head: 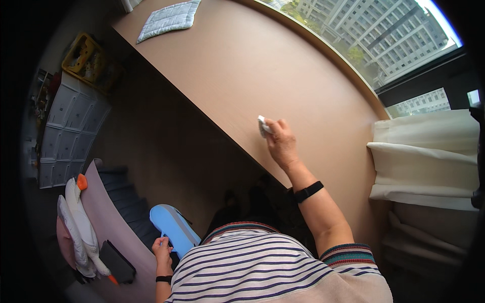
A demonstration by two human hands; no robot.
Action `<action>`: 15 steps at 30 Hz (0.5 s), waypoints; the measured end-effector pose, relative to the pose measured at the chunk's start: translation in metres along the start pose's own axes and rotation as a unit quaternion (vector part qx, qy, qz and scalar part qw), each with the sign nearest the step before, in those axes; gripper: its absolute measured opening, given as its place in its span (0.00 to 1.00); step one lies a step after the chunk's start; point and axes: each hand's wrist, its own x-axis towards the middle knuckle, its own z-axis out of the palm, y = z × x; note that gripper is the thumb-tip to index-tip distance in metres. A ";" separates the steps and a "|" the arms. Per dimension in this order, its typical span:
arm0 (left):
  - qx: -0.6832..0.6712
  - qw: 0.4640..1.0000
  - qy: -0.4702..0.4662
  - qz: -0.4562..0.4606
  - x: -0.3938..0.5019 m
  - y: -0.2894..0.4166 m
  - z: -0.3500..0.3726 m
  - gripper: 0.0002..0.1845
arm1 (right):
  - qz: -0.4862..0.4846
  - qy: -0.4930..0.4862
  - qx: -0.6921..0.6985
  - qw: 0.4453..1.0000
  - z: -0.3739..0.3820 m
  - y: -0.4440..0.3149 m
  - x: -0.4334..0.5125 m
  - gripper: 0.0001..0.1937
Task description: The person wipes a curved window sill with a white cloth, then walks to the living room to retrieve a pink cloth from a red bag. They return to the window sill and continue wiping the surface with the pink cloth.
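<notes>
My right hand (281, 144) pinches a small crumpled white wipe or cloth (262, 127) over the light wood-toned tabletop (242, 75), near its front edge. It is slightly blurred, and I cannot tell whether the cloth touches the surface. Down at my left side, my left hand (162, 248) has its fingers closed on a thin strap (168, 246) of a light blue bag (176, 231) with a grey stripe. Part of this bag is hidden behind my striped shirt.
A quilted pale mat (170, 19) lies on the tabletop's far end. Cream curtains (424, 159) hang at the right, beside the window. To the left are a pinkish bed or sofa (117, 227) with a plush goose (85, 231), white storage boxes (66, 132) and a yellow basket (81, 57).
</notes>
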 end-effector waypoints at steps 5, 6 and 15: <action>0.020 1.000 0.002 0.024 0.006 0.005 -0.004 0.05 | 0.271 0.116 -0.296 0.909 -0.121 0.132 0.020 0.10; 0.032 0.999 0.011 0.022 0.008 0.008 -0.007 0.05 | 0.270 0.083 -0.330 0.901 -0.117 0.137 0.026 0.10; 0.062 0.997 -0.009 0.039 0.032 0.021 -0.025 0.05 | -0.032 -0.126 -0.086 0.988 0.087 -0.070 -0.011 0.10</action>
